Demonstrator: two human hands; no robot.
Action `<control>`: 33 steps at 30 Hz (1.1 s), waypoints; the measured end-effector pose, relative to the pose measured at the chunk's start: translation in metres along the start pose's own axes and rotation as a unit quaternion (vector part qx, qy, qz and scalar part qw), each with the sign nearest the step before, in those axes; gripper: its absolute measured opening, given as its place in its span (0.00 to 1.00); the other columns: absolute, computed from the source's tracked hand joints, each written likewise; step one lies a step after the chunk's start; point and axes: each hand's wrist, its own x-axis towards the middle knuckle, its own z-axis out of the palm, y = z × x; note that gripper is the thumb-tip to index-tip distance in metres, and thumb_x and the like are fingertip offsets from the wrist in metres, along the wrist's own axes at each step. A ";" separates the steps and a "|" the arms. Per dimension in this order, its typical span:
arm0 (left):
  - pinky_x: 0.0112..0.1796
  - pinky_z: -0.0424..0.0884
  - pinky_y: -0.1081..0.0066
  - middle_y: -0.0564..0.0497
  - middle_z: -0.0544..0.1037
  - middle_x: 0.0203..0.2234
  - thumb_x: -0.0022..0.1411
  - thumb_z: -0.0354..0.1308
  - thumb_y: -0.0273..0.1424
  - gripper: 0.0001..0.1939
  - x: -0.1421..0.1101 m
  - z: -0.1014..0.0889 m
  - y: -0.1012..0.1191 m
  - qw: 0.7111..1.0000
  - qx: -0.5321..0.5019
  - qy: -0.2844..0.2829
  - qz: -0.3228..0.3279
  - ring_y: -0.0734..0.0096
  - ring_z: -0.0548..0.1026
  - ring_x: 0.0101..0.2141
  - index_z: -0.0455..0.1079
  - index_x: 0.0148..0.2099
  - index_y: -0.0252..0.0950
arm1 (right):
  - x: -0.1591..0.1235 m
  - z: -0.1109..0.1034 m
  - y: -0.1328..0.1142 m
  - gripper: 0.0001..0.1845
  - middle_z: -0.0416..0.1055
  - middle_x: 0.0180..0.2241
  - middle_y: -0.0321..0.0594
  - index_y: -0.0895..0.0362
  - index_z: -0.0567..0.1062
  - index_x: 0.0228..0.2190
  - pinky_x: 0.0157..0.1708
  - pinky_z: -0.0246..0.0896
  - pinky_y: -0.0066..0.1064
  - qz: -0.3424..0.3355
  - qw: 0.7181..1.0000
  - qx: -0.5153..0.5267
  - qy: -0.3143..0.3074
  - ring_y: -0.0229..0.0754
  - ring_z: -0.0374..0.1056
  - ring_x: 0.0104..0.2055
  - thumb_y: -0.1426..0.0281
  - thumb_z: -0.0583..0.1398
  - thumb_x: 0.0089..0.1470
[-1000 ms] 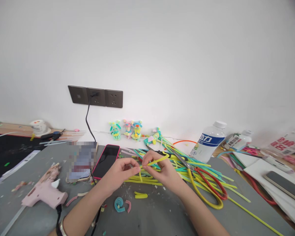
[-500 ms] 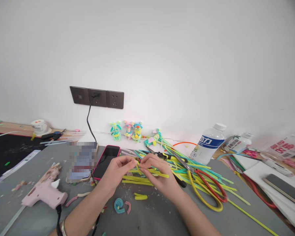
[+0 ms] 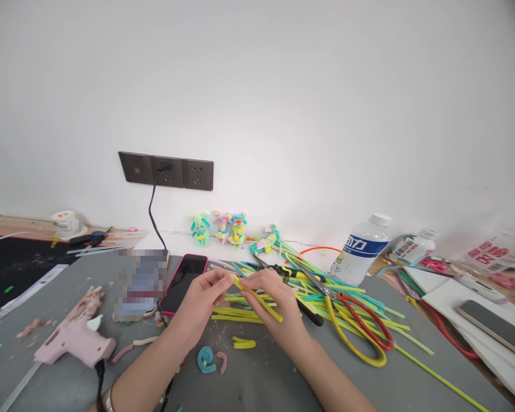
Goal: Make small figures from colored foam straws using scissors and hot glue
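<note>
Between my two hands is a yellow pipe cleaner, its free length slanting down to the right across my right palm. My left hand pinches its upper end between thumb and fingertips. Closed around it from the other side is my right hand, its fingers bent over the stem. Below them on the grey mat lie a short folded yellow piece, a blue coil and a pink curved piece. More yellow pipe cleaners lie just behind my hands.
Red-and-yellow scissors rest on the pipe cleaner pile at right, near a white bottle. A pink glue gun lies left, beside a blurred phone and a pink-edged phone. Small figures stand by the wall.
The pipe cleaner's free end has swung downward, from nearly level to a steeper slant. My fingertips have shifted slightly left and remain close together. The whole view has moved a little.
</note>
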 end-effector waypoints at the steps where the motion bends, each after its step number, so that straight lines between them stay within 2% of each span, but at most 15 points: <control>1: 0.25 0.54 0.76 0.58 0.61 0.19 0.50 0.69 0.46 0.19 -0.001 0.000 0.001 1.000 0.003 -0.004 0.000 0.78 0.52 0.22 0.72 0.27 0.35 | 0.000 0.000 0.000 0.06 0.78 0.32 0.41 0.53 0.76 0.38 0.37 0.64 0.38 0.014 1.000 0.012 0.011 0.45 0.73 0.36 0.75 0.61 0.60; 5: 0.26 0.61 0.76 0.55 0.68 0.24 0.52 0.68 0.45 0.17 -0.002 -0.001 0.004 0.998 0.051 -0.009 0.017 0.76 0.62 0.25 0.75 0.33 0.35 | 0.003 -0.004 0.002 0.05 0.79 0.29 0.42 0.53 0.80 0.34 0.32 0.67 0.36 0.103 0.990 0.094 0.034 0.45 0.74 0.31 0.70 0.63 0.59; 7: 0.29 0.66 0.74 0.50 0.74 0.30 0.51 0.69 0.43 0.16 -0.002 -0.003 0.005 0.993 0.100 -0.011 0.055 0.69 0.69 0.31 0.76 0.36 0.36 | 0.005 -0.007 0.001 0.06 0.79 0.27 0.42 0.54 0.81 0.33 0.30 0.69 0.35 0.158 0.975 0.152 0.028 0.45 0.75 0.30 0.67 0.63 0.58; 9: 0.32 0.70 0.71 0.47 0.77 0.32 0.52 0.69 0.40 0.14 -0.002 -0.005 0.005 0.986 0.134 -0.027 0.095 0.64 0.73 0.35 0.77 0.35 0.35 | 0.007 -0.008 0.000 0.08 0.79 0.26 0.41 0.54 0.83 0.32 0.31 0.70 0.35 0.186 0.963 0.193 0.024 0.45 0.75 0.29 0.64 0.64 0.57; 15: 0.30 0.72 0.70 0.47 0.80 0.29 0.54 0.67 0.38 0.10 -0.002 -0.007 0.002 0.979 0.155 -0.037 0.125 0.64 0.76 0.31 0.79 0.35 0.36 | 0.009 -0.007 -0.005 0.09 0.78 0.24 0.40 0.54 0.83 0.30 0.31 0.69 0.33 0.193 0.954 0.232 0.008 0.43 0.73 0.29 0.63 0.65 0.56; 19: 0.30 0.74 0.69 0.46 0.81 0.28 0.51 0.69 0.39 0.11 -0.003 -0.005 0.002 0.980 0.149 -0.018 0.132 0.63 0.77 0.30 0.80 0.32 0.36 | 0.009 -0.007 -0.004 0.11 0.77 0.22 0.40 0.55 0.82 0.27 0.30 0.67 0.33 0.202 0.950 0.238 0.007 0.43 0.72 0.27 0.61 0.66 0.54; 26: 0.31 0.75 0.67 0.47 0.80 0.27 0.49 0.70 0.41 0.14 -0.006 0.000 0.005 0.980 0.141 -0.013 0.138 0.62 0.77 0.30 0.77 0.27 0.36 | 0.007 -0.003 0.003 0.16 0.75 0.23 0.38 0.56 0.79 0.26 0.27 0.66 0.31 0.247 0.925 0.289 0.021 0.40 0.70 0.25 0.56 0.68 0.50; 30: 0.30 0.73 0.70 0.47 0.78 0.27 0.51 0.69 0.43 0.15 -0.006 0.001 0.007 0.983 0.131 -0.059 0.115 0.65 0.75 0.29 0.77 0.29 0.36 | 0.007 -0.006 0.005 0.16 0.73 0.24 0.37 0.56 0.78 0.27 0.27 0.67 0.30 0.266 0.909 0.322 0.005 0.38 0.69 0.25 0.55 0.67 0.51; 33: 0.30 0.72 0.71 0.47 0.78 0.29 0.50 0.69 0.47 0.20 -0.005 0.002 0.008 0.984 0.111 -0.122 0.066 0.65 0.75 0.31 0.76 0.32 0.35 | 0.008 -0.012 0.006 0.17 0.73 0.24 0.37 0.57 0.78 0.30 0.28 0.67 0.30 0.272 0.905 0.325 -0.043 0.38 0.68 0.26 0.55 0.64 0.55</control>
